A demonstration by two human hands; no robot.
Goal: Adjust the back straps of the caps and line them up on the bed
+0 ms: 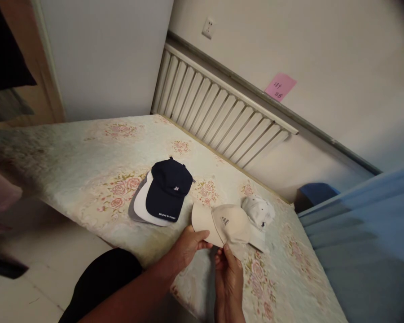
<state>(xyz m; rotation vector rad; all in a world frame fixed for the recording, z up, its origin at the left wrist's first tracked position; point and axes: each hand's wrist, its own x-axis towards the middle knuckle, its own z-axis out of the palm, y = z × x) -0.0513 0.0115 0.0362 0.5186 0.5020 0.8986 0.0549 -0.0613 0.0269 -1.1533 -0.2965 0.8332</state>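
Note:
A beige baseball cap (235,222) with a small dark logo is held above the bed, its brim pointing left. My left hand (191,244) grips the brim's near edge, thumb on top. At the lower rim of the crown, my right hand (229,269) pinches the cap between thumb and fingers. To the left lies a stack of caps: a navy baseball cap (170,188) on top, a white cap (141,202) below it and a grey one (132,211) beneath. Behind the beige cap, a white cap (257,211) rests on the bed, partly hidden.
The floral-covered bed surface (121,148) runs along a white radiator (215,107). A pink note (280,87) and a socket (208,28) are on the wall. Blue curtain fabric (366,233) hangs at the right, with a dark blue object (316,193) behind it.

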